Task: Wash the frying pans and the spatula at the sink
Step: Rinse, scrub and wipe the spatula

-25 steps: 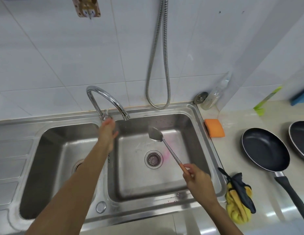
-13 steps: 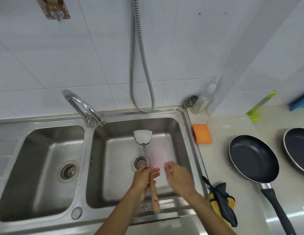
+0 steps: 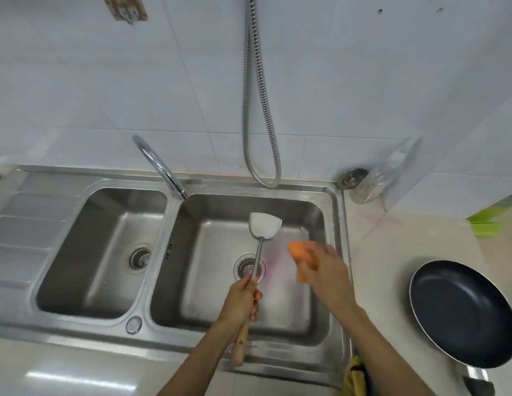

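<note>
A steel spatula with a wooden handle stands blade-up over the right sink basin. My left hand grips its handle near the top of the wood. My right hand holds an orange sponge over the same basin, just right of the spatula's shaft and apart from it. A black frying pan lies on the counter to the right, its handle running off the bottom edge.
The curved faucet sits between the two basins, with no water visible. A metal shower hose hangs on the tiled wall. A clear bottle and a metal strainer plug stand at the back corner. A yellow cloth lies by the sink's front right.
The spatula passed from my right hand to my left. My right hand then took the orange sponge from the counter and brought it over the basin. The view shifted left.
</note>
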